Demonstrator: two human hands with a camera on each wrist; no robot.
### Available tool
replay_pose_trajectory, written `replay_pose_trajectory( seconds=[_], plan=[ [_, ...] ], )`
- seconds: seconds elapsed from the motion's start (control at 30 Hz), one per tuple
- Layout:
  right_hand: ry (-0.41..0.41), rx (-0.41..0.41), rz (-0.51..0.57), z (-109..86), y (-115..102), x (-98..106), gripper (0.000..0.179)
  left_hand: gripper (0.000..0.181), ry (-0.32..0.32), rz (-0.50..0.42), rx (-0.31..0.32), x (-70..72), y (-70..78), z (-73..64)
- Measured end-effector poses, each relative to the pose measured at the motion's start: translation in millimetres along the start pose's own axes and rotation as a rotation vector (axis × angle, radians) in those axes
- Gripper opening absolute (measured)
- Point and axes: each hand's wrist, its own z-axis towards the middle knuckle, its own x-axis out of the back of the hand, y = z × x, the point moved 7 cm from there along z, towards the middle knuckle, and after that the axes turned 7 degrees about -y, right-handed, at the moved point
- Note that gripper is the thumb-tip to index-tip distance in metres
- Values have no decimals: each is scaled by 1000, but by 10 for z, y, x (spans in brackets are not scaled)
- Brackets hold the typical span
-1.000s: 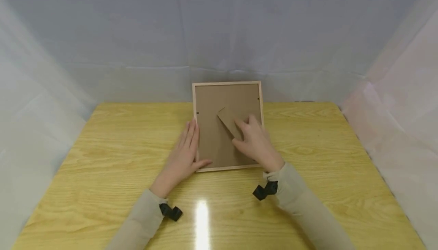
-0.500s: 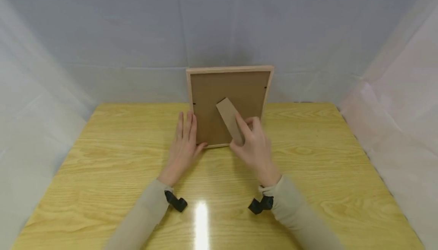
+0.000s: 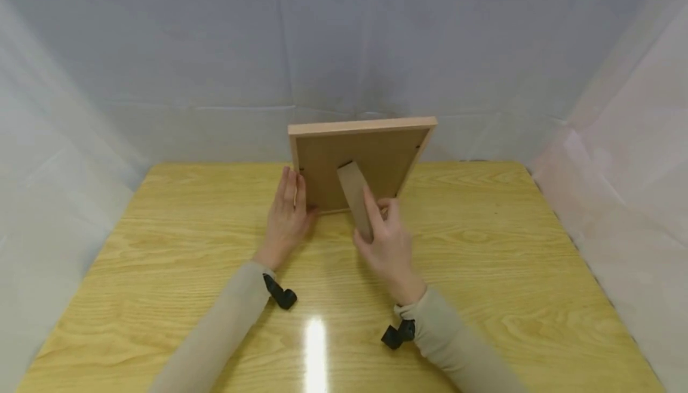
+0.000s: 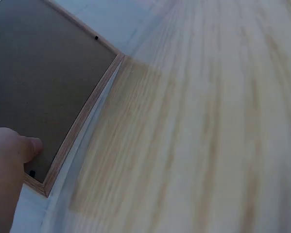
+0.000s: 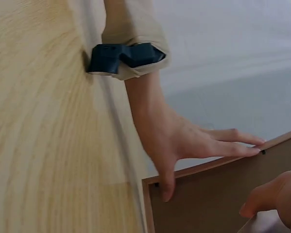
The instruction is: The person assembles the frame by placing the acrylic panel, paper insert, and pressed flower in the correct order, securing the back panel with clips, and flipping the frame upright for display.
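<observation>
A picture frame (image 3: 389, 154) with a light wooden rim stands on the table with its brown backing board facing me, its top edge leaning toward me. My left hand (image 3: 285, 223) lies along its left side. In the right wrist view, the left hand (image 5: 177, 138) has straight fingers against the rim and its thumb over the backing near a corner. A flat easel leg (image 3: 353, 193) sticks out from the middle of the backing, and my right hand (image 3: 389, 249) pinches its lower end between thumb and fingers. The front of the frame is hidden.
The wood-grain table (image 3: 188, 249) stretches out on both sides. Behind it hangs a pale sheet (image 3: 215, 70), close to the frame, with more sheeting at left and right. A dark camera mount (image 3: 280, 291) sits on the left wrist, another (image 3: 399, 334) on the right.
The frame has tipped from leaning back to upright and then toward me, its bottom edge moving farther away. The easel leg has swung out from the backing, with the right hand pinching it.
</observation>
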Motion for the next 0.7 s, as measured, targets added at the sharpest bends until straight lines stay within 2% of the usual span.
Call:
replay_pose_trajectory(
  seconds=[0.13,0.27,0.4,0.5,0.6,0.7],
  plan=[
    [7,-5,10,-80,-13,-88,91,115,1,-137,5,18,-35,-15],
    [24,-9,13,-170,-15,-148,93,112,-9,-215,-3,90,-19,-33],
    [25,-5,5,-234,-26,-179,95,89,20,-245,-38,239,58,-23],
    [17,7,6,-285,-34,-185,96,77,32,-320,-59,362,138,18],
    [4,22,15,-352,-39,-182,97,77,-1,-398,-85,457,230,51],
    [-4,25,30,-413,-39,-177,97,77,-64,-436,-101,513,304,53]
  ],
)
